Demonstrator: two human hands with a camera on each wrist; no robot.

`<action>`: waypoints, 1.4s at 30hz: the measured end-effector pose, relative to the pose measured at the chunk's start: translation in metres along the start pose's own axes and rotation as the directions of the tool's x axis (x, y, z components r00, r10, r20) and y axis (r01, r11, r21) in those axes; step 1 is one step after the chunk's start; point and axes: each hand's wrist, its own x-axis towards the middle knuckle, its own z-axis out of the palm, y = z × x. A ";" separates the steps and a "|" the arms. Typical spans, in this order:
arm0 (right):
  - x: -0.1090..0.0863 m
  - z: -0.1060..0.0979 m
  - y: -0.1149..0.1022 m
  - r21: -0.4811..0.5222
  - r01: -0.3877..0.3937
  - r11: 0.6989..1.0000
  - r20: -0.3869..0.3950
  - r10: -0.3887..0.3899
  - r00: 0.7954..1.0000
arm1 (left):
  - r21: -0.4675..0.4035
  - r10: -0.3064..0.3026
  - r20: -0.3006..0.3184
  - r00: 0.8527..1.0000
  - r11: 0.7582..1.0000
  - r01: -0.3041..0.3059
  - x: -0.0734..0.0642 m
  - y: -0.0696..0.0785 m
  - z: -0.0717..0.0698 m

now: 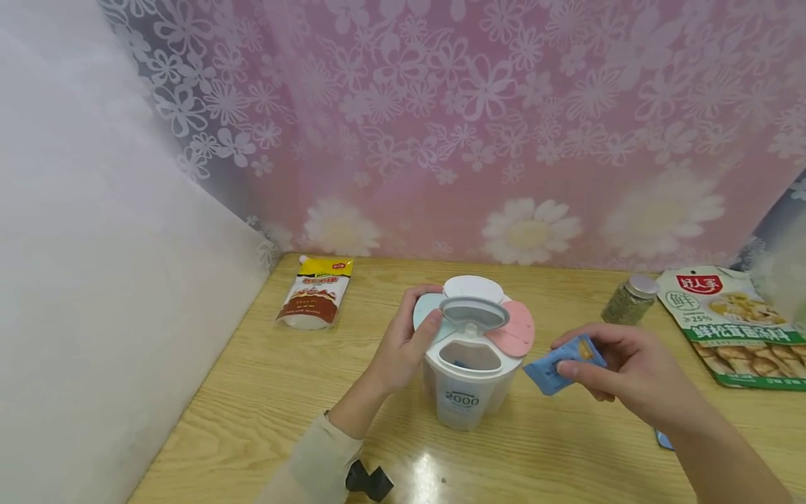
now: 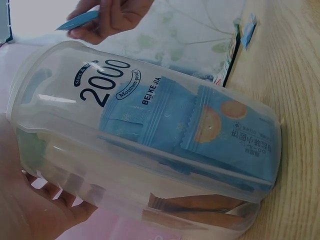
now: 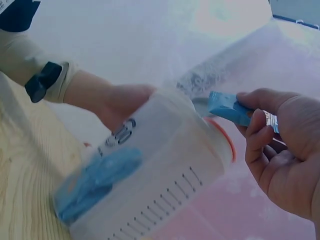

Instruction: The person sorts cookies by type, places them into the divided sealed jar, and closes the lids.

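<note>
A clear plastic storage container [image 1: 462, 399] with several lidded compartments stands upright on the table. Its front grey lid [image 1: 474, 313] is raised over an opening; the blue, pink and white lids are down. My left hand [image 1: 403, 343] grips the container's left side near the top, thumb by the blue lid. Between the thumb and fingers of my right hand [image 1: 620, 367] is a small blue snack packet [image 1: 554, 367], just right of the container and apart from it. Through the wall, the left wrist view shows several blue biscuit packets [image 2: 235, 132] in one compartment and brown packets [image 2: 195, 210] in another.
A spouted pouch [image 1: 315, 294] lies at the back left. At the back right are a glass jar of dried herbs [image 1: 630, 301] and a large green and white food bag [image 1: 737, 325]. Another blue packet [image 2: 248, 31] lies on the table, partly hidden by my right arm in the head view.
</note>
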 end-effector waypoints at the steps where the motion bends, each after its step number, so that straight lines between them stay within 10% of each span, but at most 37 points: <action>1: 0.002 0.003 -0.002 -0.003 -0.007 1.000 -0.017 0.007 1.000 | 0.000 0.002 -0.002 1.000 1.000 -0.002 0.000 0.000 0.000; 21: 0.042 0.053 -0.028 -0.073 0.193 0.978 -0.132 -0.202 0.971 | -0.004 0.027 -0.012 1.000 1.000 -0.027 0.002 -0.001 0.001; 30: 0.046 0.064 -0.029 -0.275 0.232 0.933 -0.049 -0.255 0.966 | 0.002 0.030 -0.005 1.000 1.000 -0.030 0.002 -0.002 0.000; 42: 0.044 0.072 -0.030 -0.346 0.114 0.931 -0.033 -0.134 0.990 | 0.005 -0.001 -0.009 1.000 1.000 0.001 0.000 0.001 0.000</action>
